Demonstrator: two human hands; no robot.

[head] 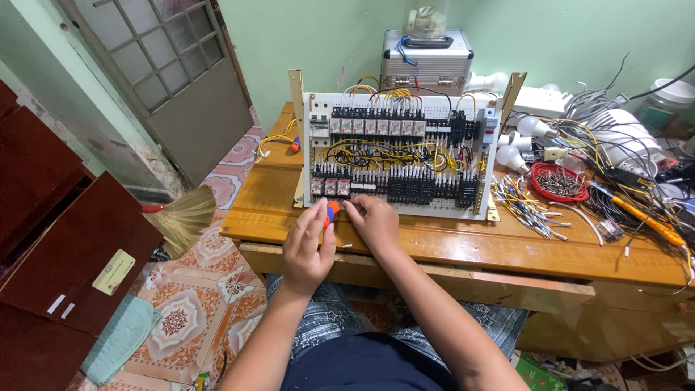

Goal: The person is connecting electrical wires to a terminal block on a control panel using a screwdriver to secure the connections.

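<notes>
Hands both sit at the lower edge of the relay panel (399,152), which stands propped up on the wooden counter (449,242). My left hand (308,250) has fingers curled round a screwdriver w/ orange-blue handle (331,211), tip toward the bottom relay row. Right hand (373,221) rests just beside it, fingers bunched together against the panel base; can't tell if they pinch anything. Red tray of screws (559,181) and loose wire bundle (523,203) lie well apart on the right.
</notes>
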